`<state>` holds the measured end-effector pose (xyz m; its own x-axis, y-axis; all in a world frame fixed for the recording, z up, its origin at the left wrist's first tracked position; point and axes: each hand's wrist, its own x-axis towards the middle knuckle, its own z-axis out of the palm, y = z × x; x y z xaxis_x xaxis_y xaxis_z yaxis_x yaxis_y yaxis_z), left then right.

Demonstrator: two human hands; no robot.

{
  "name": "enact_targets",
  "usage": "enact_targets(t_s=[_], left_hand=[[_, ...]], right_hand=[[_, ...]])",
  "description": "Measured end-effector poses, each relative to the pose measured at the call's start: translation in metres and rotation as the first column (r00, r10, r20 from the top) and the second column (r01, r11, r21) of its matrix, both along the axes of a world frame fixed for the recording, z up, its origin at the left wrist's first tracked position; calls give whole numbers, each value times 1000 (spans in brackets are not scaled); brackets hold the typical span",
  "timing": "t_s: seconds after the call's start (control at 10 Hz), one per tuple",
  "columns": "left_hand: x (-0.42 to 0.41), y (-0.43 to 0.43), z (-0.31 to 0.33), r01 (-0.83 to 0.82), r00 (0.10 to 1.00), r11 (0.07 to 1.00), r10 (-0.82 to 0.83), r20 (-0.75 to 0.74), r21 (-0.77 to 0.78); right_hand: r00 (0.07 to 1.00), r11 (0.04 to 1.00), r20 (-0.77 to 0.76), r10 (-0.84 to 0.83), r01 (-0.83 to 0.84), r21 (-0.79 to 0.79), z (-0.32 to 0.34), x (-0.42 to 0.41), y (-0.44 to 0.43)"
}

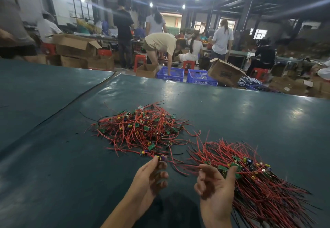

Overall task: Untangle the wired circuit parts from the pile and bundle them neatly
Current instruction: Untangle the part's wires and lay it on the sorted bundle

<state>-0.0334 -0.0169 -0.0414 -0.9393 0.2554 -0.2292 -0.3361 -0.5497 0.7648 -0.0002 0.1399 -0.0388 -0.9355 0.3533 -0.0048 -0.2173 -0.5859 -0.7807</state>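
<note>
A tangled pile [141,129] of small green circuit boards with red and black wires lies in the middle of the dark green table [53,156]. My left hand [151,176] pinches one small circuit part [161,158] at the pile's near edge, its wires trailing back into the pile. To the right lies a sorted bundle [259,179] with wires running roughly parallel and boards gathered near its middle. My right hand [216,183] hovers over the bundle's left side, palm up, its fingers loosely curled and touching green boards [225,168] there.
A seam in the table cover [75,100] runs diagonally at the left. Beyond the table's far edge stand blue crates [171,74], cardboard boxes [225,72], red stools and several people at work.
</note>
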Motion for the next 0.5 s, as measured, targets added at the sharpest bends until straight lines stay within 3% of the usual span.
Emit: enact_targets(t_s=[0.2, 0.4, 0.5], left_hand=[[8, 6, 8, 178, 980, 979, -186, 73, 102], [13, 1, 3, 322, 935, 939, -336, 114, 121], [10, 3, -14, 221, 966, 974, -211, 147, -53]], right_hand=[[976, 872, 180, 126, -196, 449, -9, -1, -27], [982, 901, 115, 151, -185, 392, -1, 4, -31], [981, 926, 125, 150, -184, 331, 2, 6, -33]])
